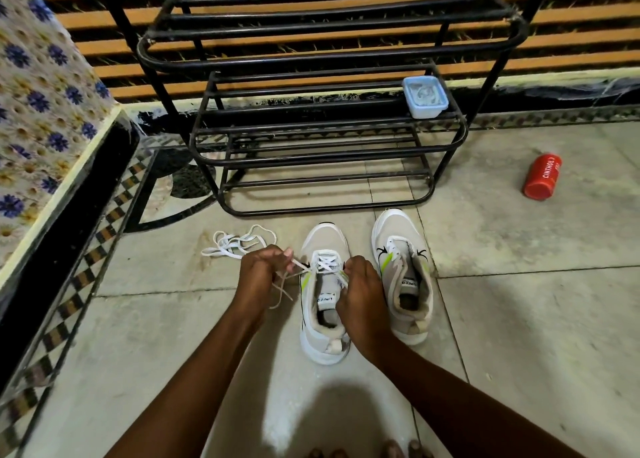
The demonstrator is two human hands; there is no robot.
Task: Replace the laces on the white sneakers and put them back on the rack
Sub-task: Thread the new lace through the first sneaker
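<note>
Two white sneakers stand on the tiled floor in front of the black rack [322,159]. The left sneaker [323,319] has a white lace [325,263] crossed through its lower eyelets. My left hand [258,274] pinches one end of that lace just left of the shoe, with the tail hanging below. My right hand [360,291] grips the shoe's right eyelet edge and the other lace end. The right sneaker [403,274] stands beside it with only a short bit of lace near its toe. A loose white lace [235,244] lies tangled on the floor behind my left hand.
A pale blue plastic tub [425,96] sits on the rack's middle shelf at the right. A red bottle [542,177] lies on the floor to the right. A tiled ledge [52,111] with a flower pattern runs along the left. My toes [367,452] show at the bottom edge.
</note>
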